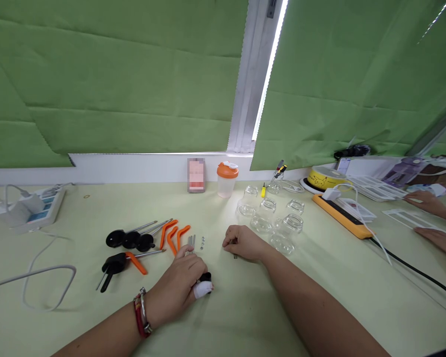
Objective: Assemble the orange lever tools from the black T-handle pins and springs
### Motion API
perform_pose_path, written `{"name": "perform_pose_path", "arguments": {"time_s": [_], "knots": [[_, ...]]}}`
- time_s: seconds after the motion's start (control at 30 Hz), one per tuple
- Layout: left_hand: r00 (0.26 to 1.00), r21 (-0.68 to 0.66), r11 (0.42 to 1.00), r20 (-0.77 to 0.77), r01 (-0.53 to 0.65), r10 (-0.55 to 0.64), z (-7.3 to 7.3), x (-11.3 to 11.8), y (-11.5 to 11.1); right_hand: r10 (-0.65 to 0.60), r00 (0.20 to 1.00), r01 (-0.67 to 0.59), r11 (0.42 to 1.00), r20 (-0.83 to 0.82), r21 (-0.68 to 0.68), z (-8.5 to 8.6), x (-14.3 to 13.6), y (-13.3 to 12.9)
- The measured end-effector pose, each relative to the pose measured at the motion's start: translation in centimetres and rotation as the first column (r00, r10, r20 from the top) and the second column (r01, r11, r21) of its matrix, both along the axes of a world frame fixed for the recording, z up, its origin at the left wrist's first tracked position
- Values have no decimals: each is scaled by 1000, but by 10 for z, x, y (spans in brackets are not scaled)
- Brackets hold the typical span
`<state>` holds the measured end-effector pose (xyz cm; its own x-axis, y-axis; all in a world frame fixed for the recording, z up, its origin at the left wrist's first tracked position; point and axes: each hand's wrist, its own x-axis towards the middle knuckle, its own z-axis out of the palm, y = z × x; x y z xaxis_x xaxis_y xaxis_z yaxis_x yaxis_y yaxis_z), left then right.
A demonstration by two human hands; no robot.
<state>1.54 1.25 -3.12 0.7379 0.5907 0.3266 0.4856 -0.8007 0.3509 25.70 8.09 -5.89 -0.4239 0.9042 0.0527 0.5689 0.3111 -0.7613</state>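
Note:
My left hand (180, 283), its thumb wrapped in white, is closed around a small black plastic part (205, 276), mostly covered by the fingers. Just past its fingertips lie several thin metal pins (192, 241), with tiny shiny metal pieces (202, 243) to their right. My right hand (245, 243) rests on the table with thumb and fingers pinched together; what they hold, if anything, is hidden. A tiny dark coil-like piece (235, 257) shows under that hand's edge. Left of the pins are orange bent handles (173, 239) and black round parts with metal shafts (131, 240).
Upside-down glass jars (267, 206) stand right of my right hand. Behind are an orange-lidded cup (228, 173) and a phone-like panel (196, 176). Power strips lie left (52, 210) and right (342, 215), with cables. Another person's hands (431, 238) are at far right.

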Motion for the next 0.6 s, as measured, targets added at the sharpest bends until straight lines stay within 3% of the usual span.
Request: {"name": "perform_pose_path", "arguments": {"time_s": [0.6], "knots": [[1000,-5,1000,3,1,-1,-1,0,1,55,992,-67,993,114,99,9,-5,-5]]}}
